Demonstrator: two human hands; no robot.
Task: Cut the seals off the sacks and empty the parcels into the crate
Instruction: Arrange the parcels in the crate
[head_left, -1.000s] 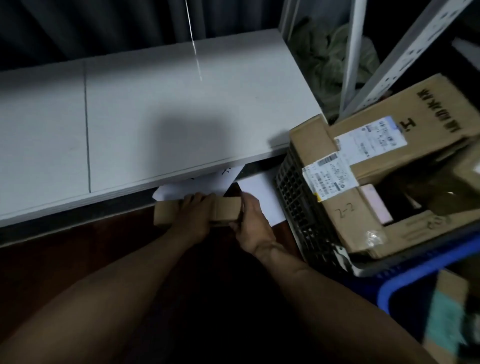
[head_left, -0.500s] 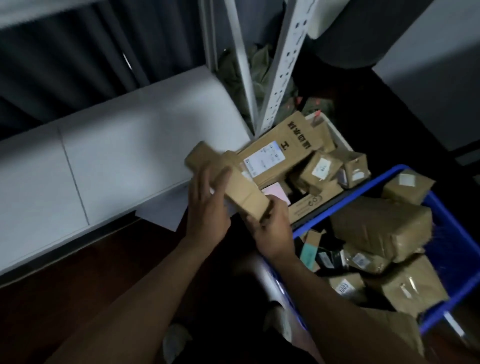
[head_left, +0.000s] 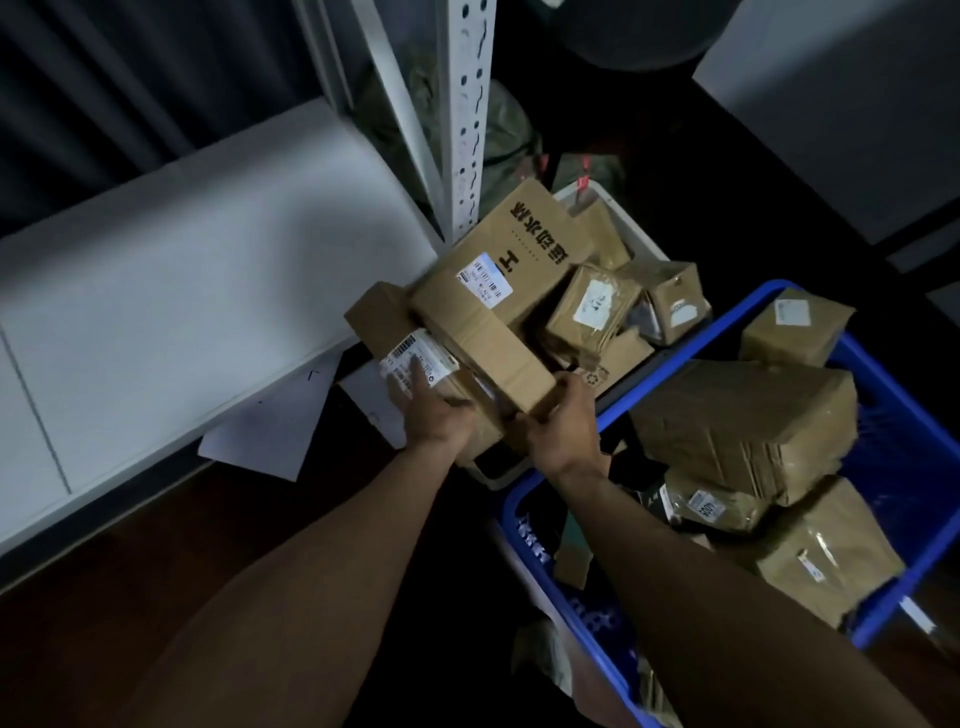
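A long narrow cardboard parcel lies slanted on top of the pile in the white crate. My right hand grips its near end. My left hand rests with straight fingers on a labelled brown parcel just below and left of it. A big printed box and smaller parcels fill the same crate. No sack or cutting tool shows.
A blue crate on the right holds several brown wrapped parcels. A white table stands left, with paper sheets sticking out under its edge. White perforated rack posts rise behind the crates. The floor is dark.
Both hands carried the long parcel from below the table edge to the right and set it on the white crate's pile. The left hand shifted onto the labelled parcel.
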